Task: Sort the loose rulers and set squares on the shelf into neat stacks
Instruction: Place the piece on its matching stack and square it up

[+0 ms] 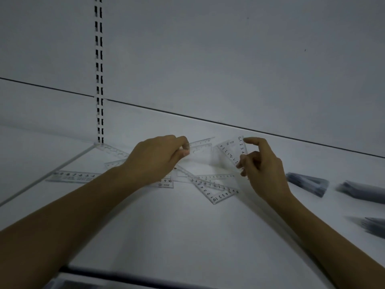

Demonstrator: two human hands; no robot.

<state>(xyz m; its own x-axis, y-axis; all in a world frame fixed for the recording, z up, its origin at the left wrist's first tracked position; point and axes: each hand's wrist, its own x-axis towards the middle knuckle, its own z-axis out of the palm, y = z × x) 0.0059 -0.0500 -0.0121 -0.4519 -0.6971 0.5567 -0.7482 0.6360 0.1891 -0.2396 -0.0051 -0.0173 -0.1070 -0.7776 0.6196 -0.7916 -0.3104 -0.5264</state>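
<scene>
The left hand [158,157] has its fingers curled and pinches the end of a clear ruler [202,141] between thumb and first finger. Another clear piece sits just under that ruler, but it is too blurry to tell what it is. The right hand [263,166] holds a small set square [232,150] by its edge with the thumb and curled fingers. Its first finger is bent over the top corner of the set square. Both pieces are lifted a little above the shelf [187,230], and they are near each other but apart. Under the hands, more clear pieces lie mixed up on the shelf. A big set square [215,191] lies flat between the two arms, with black numbers on it. A long ruler [73,176] lies flat to the left, partly under the left arm. Another ruler [112,150] lies near the bottom of the white post with slots [99,69]. Far to the right, well apart from the mess, sit three dark stacks [306,183], all blurry. Behind everything is the plain white back wall [229,59].
</scene>
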